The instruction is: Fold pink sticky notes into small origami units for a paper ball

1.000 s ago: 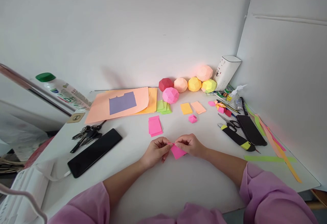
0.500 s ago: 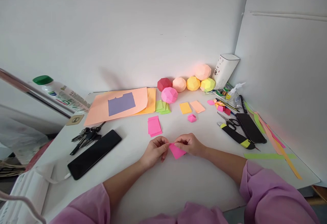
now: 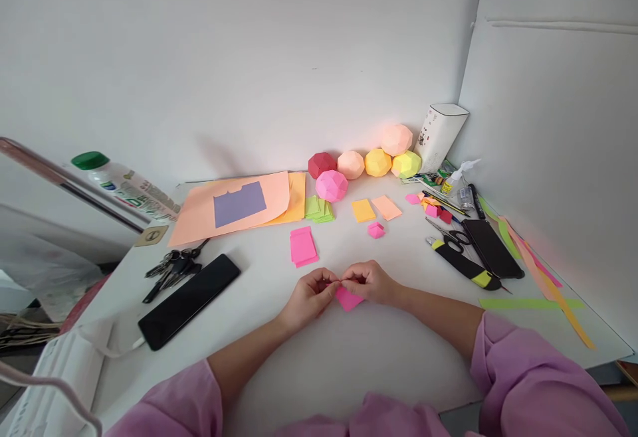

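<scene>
The pink paper piece (image 3: 349,299) was between the two hands, just above or on the near part of the white table (image 3: 379,357); which of the two could not be told. The left hand (image 3: 313,296) was nearly closed, its thumb and fingertips pinched together at the upper left corner of the paper. The right hand (image 3: 369,284) was likewise curled, thumb against forefinger, gripping the top edge, and its fingertips met or almost met those of the left. The lower part of the paper hung out below the fingers.

Just beyond the hands lay a small pink folded piece (image 3: 376,230) and, to its left, a stack of pink paper (image 3: 304,248). Farther back were green slips (image 3: 319,209), an orange sheet (image 3: 363,210) and a peach sheet (image 3: 387,208). A pink faceted ball (image 3: 331,186) sat in front of a dark red ball (image 3: 321,165) near the wall. Scissors (image 3: 457,240) and a cutter knife (image 3: 463,264) lay to the right, beside a black phone (image 3: 492,248).
</scene>
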Available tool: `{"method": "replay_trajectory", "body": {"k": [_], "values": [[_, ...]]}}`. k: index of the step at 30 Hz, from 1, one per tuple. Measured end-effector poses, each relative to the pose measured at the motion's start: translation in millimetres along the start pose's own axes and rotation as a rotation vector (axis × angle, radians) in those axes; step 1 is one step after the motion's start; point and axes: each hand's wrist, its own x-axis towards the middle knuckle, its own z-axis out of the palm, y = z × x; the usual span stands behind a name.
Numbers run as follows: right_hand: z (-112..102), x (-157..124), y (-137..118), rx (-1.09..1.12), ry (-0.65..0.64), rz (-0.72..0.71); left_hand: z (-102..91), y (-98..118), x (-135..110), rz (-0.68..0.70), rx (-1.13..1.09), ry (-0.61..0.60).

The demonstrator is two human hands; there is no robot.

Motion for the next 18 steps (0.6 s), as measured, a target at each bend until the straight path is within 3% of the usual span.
{"method": "replay_trajectory", "body": {"k": [8, 14, 18], "values": [[-0.7, -0.2, -5.5, -0.047, -0.003, 0.032, 0.0, 2.8, -0.4, -0.064, 0.042, 0.015], [-4.1, 0.5, -7.9, 0.018, -0.007, 0.076, -3.9, -1.6, -0.6, 0.001, -0.071, 0.000], [-2.8, 1.4, -7.5, 0.009, -0.009, 0.043, -2.1, -1.6, -0.7, 0.013, -0.027, -0.050]]}}
